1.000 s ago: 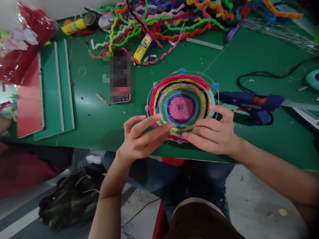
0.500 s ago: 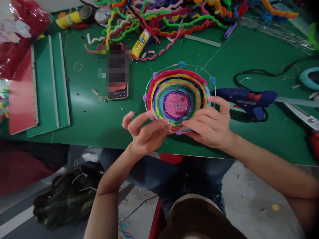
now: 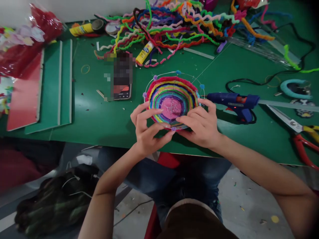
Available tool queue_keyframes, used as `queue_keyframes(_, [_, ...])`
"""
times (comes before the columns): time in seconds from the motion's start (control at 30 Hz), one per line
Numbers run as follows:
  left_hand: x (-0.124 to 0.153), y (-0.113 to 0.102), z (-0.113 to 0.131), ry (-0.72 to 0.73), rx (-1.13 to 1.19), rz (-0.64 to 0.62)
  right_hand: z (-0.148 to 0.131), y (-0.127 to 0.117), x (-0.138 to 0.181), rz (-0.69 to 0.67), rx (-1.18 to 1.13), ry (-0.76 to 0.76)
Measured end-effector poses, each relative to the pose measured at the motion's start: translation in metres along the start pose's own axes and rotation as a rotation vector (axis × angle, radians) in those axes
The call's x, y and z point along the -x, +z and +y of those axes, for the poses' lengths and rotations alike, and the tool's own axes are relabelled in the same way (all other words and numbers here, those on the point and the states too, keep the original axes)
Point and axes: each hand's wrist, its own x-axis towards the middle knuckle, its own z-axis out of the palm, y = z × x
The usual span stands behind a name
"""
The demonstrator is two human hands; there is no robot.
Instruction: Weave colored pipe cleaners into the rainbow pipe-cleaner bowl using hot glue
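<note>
A round bowl-like piece [image 3: 171, 99] of coloured pipe cleaners wound in rings on wire spokes is held near the table's front edge. Its centre is pink, with purple, blue, yellow and red rings around it. A thin wire hoop with small blue and purple tufts runs around its rim. My left hand [image 3: 149, 127] grips the near left rim, fingers over the inside and thumb at the near edge. My right hand [image 3: 201, 124] is closed on the near right rim, its fingers reaching inside. Both hands hide part of the near side.
A blue glue gun [image 3: 234, 103] lies right of the bowl, near scissors [image 3: 295, 126]. Behind are a phone [image 3: 123, 79], a glue stick [image 3: 145, 53] and a heap of pipe cleaners [image 3: 169, 30]. Green boards [image 3: 53, 89] lie left on the green table [image 3: 99, 129].
My left hand has moved onto the bowl's left side, its fingers now reaching further inside. The right hand keeps its hold. The view has shifted, showing more of the table's far side.
</note>
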Motion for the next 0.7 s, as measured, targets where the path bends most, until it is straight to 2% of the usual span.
queue_keyframes(0.13, [0.002,0.001,0.002,-0.032,-0.060,0.000,-0.002,-0.002,0.001,-0.056,-0.002,0.007])
queue_keyframes(0.33, [0.003,0.001,0.007,-0.150,-0.050,-0.067,-0.004,0.001,0.004,-0.280,-0.179,0.224])
queue_keyframes(0.43, [0.004,0.004,0.011,-0.221,-0.058,-0.043,-0.005,0.002,0.003,-0.306,-0.204,0.255])
queue_keyframes(0.7, [0.003,0.008,0.014,-0.172,-0.053,0.022,-0.007,-0.002,-0.002,-0.398,-0.257,0.340])
